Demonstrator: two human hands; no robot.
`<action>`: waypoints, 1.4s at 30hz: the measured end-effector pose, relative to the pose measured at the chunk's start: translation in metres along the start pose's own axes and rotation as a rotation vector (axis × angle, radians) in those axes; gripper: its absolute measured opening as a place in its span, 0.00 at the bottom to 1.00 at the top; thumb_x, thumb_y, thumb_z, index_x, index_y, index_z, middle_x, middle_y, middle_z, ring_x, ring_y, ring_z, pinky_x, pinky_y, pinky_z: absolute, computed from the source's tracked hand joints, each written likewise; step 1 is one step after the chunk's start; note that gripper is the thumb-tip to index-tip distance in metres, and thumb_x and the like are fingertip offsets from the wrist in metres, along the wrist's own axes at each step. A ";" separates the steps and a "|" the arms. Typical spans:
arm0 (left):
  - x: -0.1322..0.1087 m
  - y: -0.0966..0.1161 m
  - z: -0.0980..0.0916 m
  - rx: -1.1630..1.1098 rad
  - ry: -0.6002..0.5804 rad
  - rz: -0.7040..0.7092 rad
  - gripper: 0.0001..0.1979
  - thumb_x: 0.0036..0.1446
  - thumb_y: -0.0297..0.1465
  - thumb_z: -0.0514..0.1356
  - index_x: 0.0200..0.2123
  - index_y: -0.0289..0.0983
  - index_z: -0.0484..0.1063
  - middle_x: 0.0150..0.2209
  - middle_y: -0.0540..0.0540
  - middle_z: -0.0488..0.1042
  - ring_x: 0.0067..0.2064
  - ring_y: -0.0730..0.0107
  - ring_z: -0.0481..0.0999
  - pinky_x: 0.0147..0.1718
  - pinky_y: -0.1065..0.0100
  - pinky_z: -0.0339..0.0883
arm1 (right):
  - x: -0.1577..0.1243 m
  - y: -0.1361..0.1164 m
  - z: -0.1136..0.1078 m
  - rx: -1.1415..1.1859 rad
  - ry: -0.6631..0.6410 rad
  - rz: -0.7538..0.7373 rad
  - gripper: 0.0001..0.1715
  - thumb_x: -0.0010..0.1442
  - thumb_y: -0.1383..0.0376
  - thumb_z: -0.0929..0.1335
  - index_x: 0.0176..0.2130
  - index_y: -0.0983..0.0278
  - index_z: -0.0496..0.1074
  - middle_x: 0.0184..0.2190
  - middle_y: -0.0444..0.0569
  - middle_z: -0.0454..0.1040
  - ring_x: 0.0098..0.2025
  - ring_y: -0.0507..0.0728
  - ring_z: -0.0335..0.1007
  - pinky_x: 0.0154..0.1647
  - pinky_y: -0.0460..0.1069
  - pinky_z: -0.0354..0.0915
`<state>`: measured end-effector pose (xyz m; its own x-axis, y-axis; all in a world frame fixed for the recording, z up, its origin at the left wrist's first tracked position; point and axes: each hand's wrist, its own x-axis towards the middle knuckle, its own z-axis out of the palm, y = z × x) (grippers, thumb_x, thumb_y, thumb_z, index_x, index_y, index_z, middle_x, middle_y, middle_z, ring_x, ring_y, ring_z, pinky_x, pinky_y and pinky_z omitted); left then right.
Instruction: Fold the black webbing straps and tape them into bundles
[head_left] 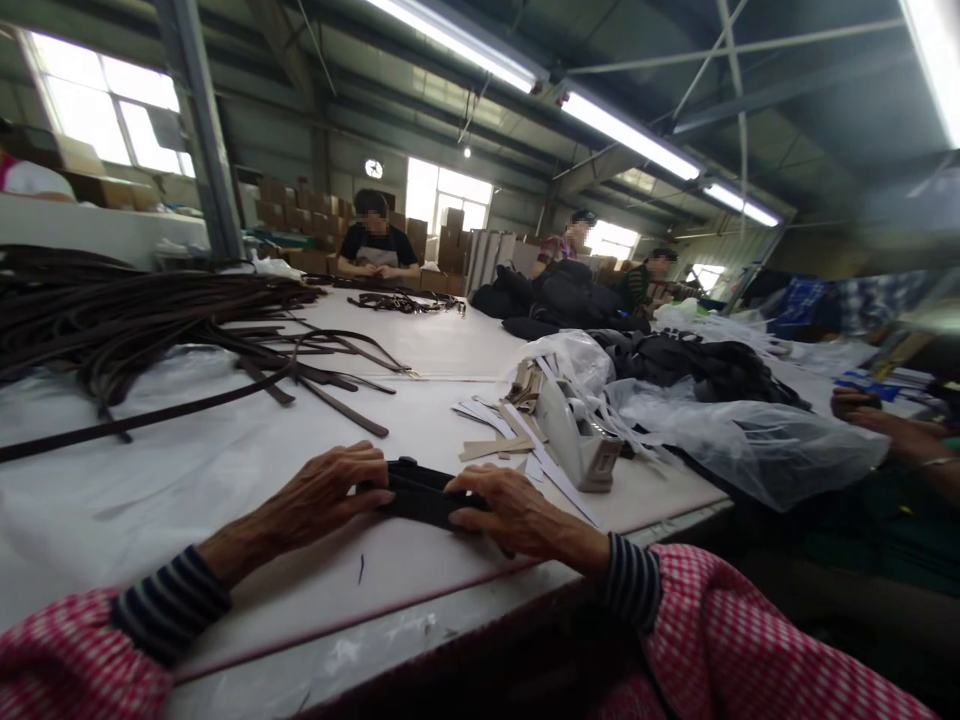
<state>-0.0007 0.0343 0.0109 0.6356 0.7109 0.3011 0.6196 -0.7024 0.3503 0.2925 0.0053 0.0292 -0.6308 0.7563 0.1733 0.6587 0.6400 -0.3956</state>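
Both my hands rest on the white table (187,470) near its front edge. My left hand (322,492) and my right hand (504,508) grip the two ends of a black strap piece (420,492) that lies flat between them. The fingers of both hands are curled and pressed onto it. My sleeves are red-and-white checked with dark striped cuffs.
A big pile of dark straps (127,320) covers the table's left side. A small grey box (577,440) with paper strips (495,425), clear plastic bags (720,430) and black fabric (690,365) lie to the right. Another person's hand (862,405) is at far right; three people sit at the far end.
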 end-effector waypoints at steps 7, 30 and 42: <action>-0.004 -0.005 0.011 -0.032 0.065 -0.001 0.07 0.69 0.34 0.55 0.47 0.42 0.69 0.42 0.48 0.71 0.41 0.66 0.70 0.42 0.65 0.61 | 0.005 0.020 0.020 0.063 0.184 -0.020 0.08 0.63 0.64 0.73 0.44 0.60 0.77 0.39 0.46 0.78 0.42 0.56 0.73 0.44 0.49 0.63; 0.005 -0.003 0.013 -0.210 -0.021 -0.009 0.15 0.68 0.43 0.56 0.36 0.38 0.73 0.46 0.46 0.75 0.44 0.65 0.74 0.45 0.68 0.67 | -0.017 0.024 0.028 -0.246 0.305 -0.104 0.12 0.64 0.58 0.71 0.33 0.63 0.72 0.33 0.50 0.74 0.42 0.59 0.66 0.45 0.53 0.63; 0.005 0.015 0.020 -0.425 -0.086 -0.034 0.20 0.68 0.44 0.54 0.28 0.37 0.69 0.39 0.48 0.76 0.38 0.66 0.74 0.38 0.71 0.65 | -0.020 0.028 0.034 -0.049 0.403 -0.116 0.17 0.57 0.65 0.75 0.45 0.63 0.72 0.39 0.49 0.76 0.46 0.59 0.69 0.48 0.51 0.65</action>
<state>0.0209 0.0270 0.0002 0.6653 0.7151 0.2148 0.4074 -0.5887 0.6981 0.3098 0.0034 -0.0165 -0.4973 0.6653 0.5568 0.6176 0.7223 -0.3114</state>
